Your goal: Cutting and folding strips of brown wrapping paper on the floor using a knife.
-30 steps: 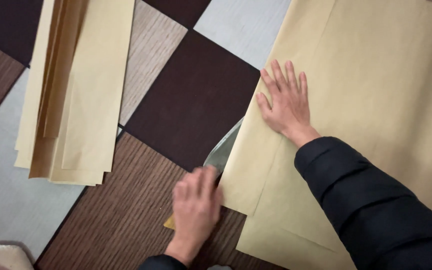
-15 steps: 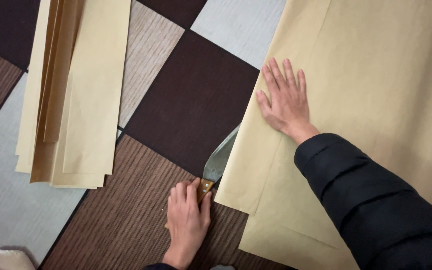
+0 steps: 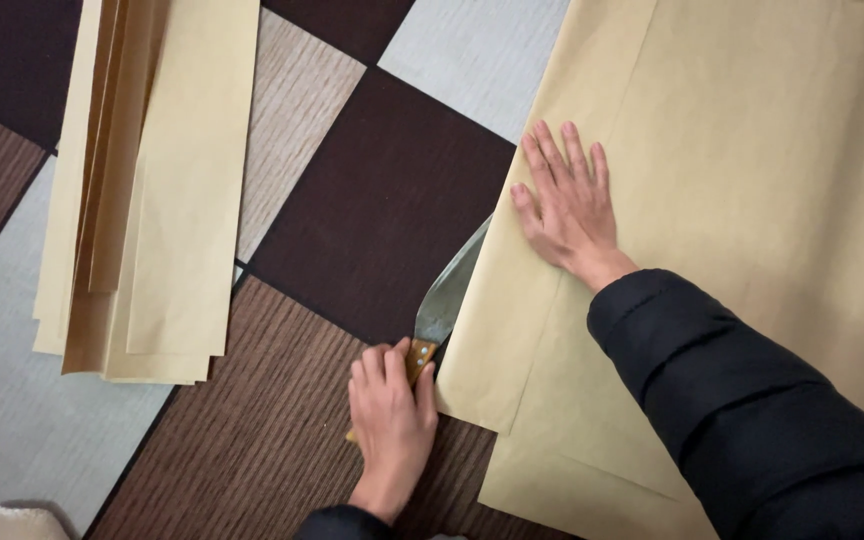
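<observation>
My left hand (image 3: 392,415) is clamped on the knife (image 3: 449,290); its blade points to 1 o'clock under the paper fold (image 3: 512,300), which my flat right hand (image 3: 567,205) pins.

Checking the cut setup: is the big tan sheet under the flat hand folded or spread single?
Folded: the paper sheet doubles at its left edge, the knife blade inside.

A strip of bare floor (image 3: 352,200) is left open between the strips (image 3: 152,200) and the sheet (image 3: 752,150), narrowed by the knife (image 3: 442,300).
</observation>
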